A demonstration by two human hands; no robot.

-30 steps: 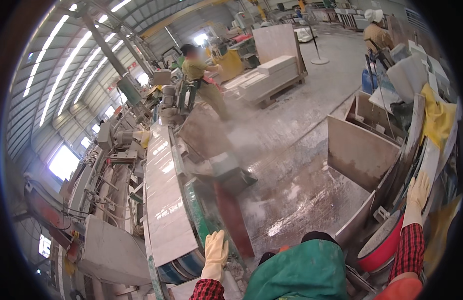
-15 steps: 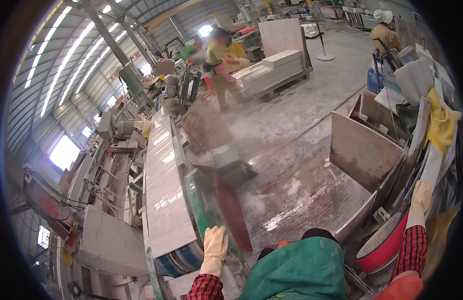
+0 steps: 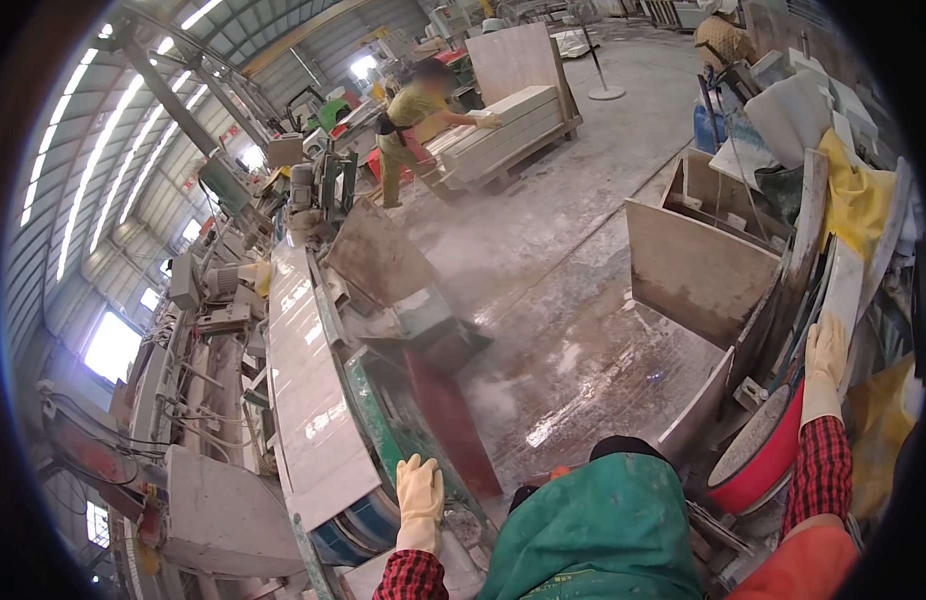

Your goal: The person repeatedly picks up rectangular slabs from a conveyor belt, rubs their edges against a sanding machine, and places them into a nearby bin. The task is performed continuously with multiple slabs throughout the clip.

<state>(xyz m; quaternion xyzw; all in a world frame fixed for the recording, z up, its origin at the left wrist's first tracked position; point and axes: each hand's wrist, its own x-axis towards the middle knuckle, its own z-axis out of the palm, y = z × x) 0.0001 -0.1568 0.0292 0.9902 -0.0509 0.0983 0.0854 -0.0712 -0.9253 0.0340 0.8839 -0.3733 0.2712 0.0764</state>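
Note:
My left hand (image 3: 420, 500), in a pale yellow glove with a red checked sleeve, rests flat on the green edge of the conveyor machine (image 3: 388, 420), just beside the near end of a long polished stone slab (image 3: 308, 390). My right hand (image 3: 826, 355), gloved the same way, reaches out to the right and lies against the edge of upright stone slabs (image 3: 818, 270) leaning in a stack. A red round basin (image 3: 768, 460) sits just below that hand. My green apron (image 3: 593, 535) fills the lower middle.
A wooden crate (image 3: 698, 270) stands open at right. Another person (image 3: 408, 130) in a yellow-green shirt handles a stack of slabs on a pallet (image 3: 508, 135) far ahead. The wet, dusty floor (image 3: 573, 340) runs between machine and crate. Machinery (image 3: 198, 330) lines the left.
The far person has walked right and now bends over the slab stack. My view has shifted slightly; both hands stay where they were.

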